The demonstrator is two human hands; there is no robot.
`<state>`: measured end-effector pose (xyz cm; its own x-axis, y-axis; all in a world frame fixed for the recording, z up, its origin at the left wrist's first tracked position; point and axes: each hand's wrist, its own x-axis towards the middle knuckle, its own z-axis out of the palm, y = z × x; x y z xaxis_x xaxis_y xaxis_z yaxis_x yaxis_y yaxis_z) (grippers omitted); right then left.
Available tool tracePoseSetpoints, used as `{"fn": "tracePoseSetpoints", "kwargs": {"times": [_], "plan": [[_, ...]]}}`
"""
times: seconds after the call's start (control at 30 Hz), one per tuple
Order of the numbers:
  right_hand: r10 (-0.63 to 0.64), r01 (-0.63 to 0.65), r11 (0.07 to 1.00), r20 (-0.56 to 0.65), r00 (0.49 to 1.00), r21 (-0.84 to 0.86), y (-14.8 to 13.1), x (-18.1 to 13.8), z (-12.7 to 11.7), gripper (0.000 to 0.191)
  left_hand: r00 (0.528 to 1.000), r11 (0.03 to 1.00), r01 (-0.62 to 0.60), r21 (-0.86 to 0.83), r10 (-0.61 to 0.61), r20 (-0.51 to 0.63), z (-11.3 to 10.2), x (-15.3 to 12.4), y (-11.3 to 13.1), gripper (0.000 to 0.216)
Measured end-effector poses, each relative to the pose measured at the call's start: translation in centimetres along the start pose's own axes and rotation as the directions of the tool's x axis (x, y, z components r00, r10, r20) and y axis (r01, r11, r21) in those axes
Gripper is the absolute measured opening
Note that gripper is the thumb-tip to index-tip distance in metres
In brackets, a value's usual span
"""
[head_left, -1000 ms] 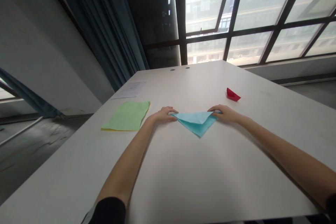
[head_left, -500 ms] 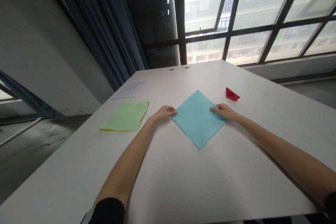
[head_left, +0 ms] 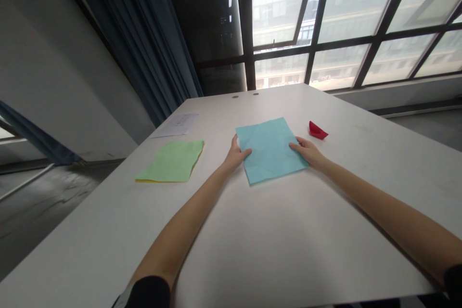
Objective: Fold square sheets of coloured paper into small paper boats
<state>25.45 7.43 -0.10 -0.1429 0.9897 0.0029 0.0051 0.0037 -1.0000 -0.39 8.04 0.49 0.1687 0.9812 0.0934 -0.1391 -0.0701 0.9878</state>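
A square sheet of light blue paper [head_left: 271, 150] is held between my two hands, low over the white table, its near edge slanting up to the right. My left hand [head_left: 237, 153] grips its left edge, thumb on top and the fingers partly hidden behind. At the right edge, my right hand [head_left: 306, 150] pinches the sheet with the thumb on its upper face. Just beyond my right hand lies a small red folded paper boat [head_left: 317, 130].
Green sheets [head_left: 173, 161] with a yellow one showing underneath lie to the left on the white table [head_left: 224, 231]. Behind them is a printed white page [head_left: 176, 125]. A blue curtain [head_left: 144, 33] and large windows stand past the far edge.
The blue paper has turned from a diamond position to nearly square-on. My left hand has shifted right and taken a fuller grip on its left edge; my right hand stays almost in place.
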Motion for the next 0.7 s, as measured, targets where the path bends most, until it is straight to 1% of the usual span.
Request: {"fn": "tracePoseSetpoints", "kwargs": {"times": [0.07, 0.1, 0.13, 0.2, 0.27, 0.3, 0.33, 0.4, 0.47, 0.53, 0.6, 0.7], "plan": [[-0.076, 0.076, 0.997, -0.029, 0.997, 0.009, 0.0, -0.1, 0.0, 0.072, 0.999, 0.999, -0.04, -0.029, 0.04, -0.014, 0.1, 0.0, 0.0, 0.106], [-0.107, 0.107, 0.994, -0.036, 0.994, 0.013, 0.0, -0.1, -0.1, 0.079, 0.999, 0.998, -0.049, -0.029, 0.048, -0.017, 0.1, 0.0, 0.1, 0.107], [-0.132, 0.132, 0.991, -0.03, 0.991, 0.014, 0.0, -0.1, -0.1, 0.082, 0.998, 0.998, -0.056, -0.023, 0.055, -0.021, 0.1, -0.1, 0.2, 0.108], [-0.164, 0.164, 0.987, 0.008, 0.987, 0.0, 0.1, 0.0, -0.2, 0.075, 0.996, 0.997, -0.077, 0.0, 0.077, -0.036, 0.0, -0.2, 0.5, 0.105], [-0.17, 0.171, 0.985, 0.052, 0.984, -0.03, 0.4, 0.0, -0.3, 0.064, 0.992, 0.994, -0.11, 0.026, 0.111, -0.058, 0.0, -0.2, 0.6, 0.098], [-0.167, 0.17, 0.984, 0.062, 0.984, -0.047, 0.5, 0.1, -0.3, 0.062, 0.99, 0.992, -0.123, 0.043, 0.125, -0.07, 0.0, -0.2, 0.6, 0.093], [-0.165, 0.169, 0.984, 0.065, 0.984, -0.063, 0.6, 0.1, -0.3, 0.064, 0.987, 0.989, -0.133, 0.066, 0.138, -0.083, 0.0, -0.1, 0.6, 0.086], [-0.166, 0.17, 0.982, 0.063, 0.984, -0.076, 0.8, 0.0, -0.2, 0.072, 0.979, 0.98, -0.15, 0.134, 0.166, -0.114, 0.0, 0.0, 0.6, 0.066], [-0.173, 0.177, 0.982, 0.073, 0.982, -0.062, 0.8, 0.0, -0.1, 0.07, 0.97, 0.962, -0.164, 0.217, 0.197, -0.141, 0.0, 0.0, 0.6, 0.044], [-0.174, 0.177, 0.984, 0.09, 0.981, -0.023, 0.9, 0.0, -0.1, 0.058, 0.973, 0.944, -0.159, 0.29, 0.2, -0.117, 0.1, -0.1, 0.7, 0.034], [-0.153, 0.152, 0.988, 0.093, 0.984, 0.018, 1.0, 0.1, -0.2, 0.047, 0.986, 0.936, -0.135, 0.324, 0.16, -0.049, 0.2, -0.4, 0.8, 0.033], [-0.102, 0.096, 0.993, 0.086, 0.991, 0.073, 1.1, 0.3, -0.3, 0.045, 0.994, 0.951, -0.108, 0.291, 0.099, 0.045, 0.3, -0.7, 0.8, 0.039]]}}
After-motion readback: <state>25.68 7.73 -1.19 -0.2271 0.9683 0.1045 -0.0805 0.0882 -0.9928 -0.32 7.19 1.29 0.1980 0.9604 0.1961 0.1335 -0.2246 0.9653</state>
